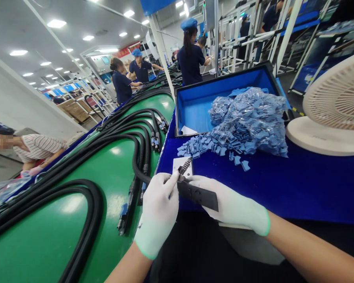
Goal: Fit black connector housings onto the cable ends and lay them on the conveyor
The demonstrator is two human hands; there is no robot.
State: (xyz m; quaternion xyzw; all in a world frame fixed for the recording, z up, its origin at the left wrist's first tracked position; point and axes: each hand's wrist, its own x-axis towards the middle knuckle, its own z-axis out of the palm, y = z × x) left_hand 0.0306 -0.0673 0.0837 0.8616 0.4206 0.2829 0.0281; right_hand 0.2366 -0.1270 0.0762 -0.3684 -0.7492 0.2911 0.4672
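Observation:
Both my hands wear white gloves and meet near the front edge of the blue table (297, 184). My left hand (159, 208) is closed, its fingers pinching the end of a black cable connector (194, 192). My right hand (233, 204) is closed under the flat black connector body and holds it. The connector's pin end rests by a small white card (183, 165). A thick black cable (138, 165) runs from the connector back onto the green conveyor belt (61, 236). A pile of small blue plastic caps (206, 147) lies just beyond.
A blue bin (194, 102) holds clear bags of blue caps (250, 118). A white fan (336, 102) stands at the right. Several black cables lie along the belt. People in blue caps work at the far end; another person in a striped top sits at the left.

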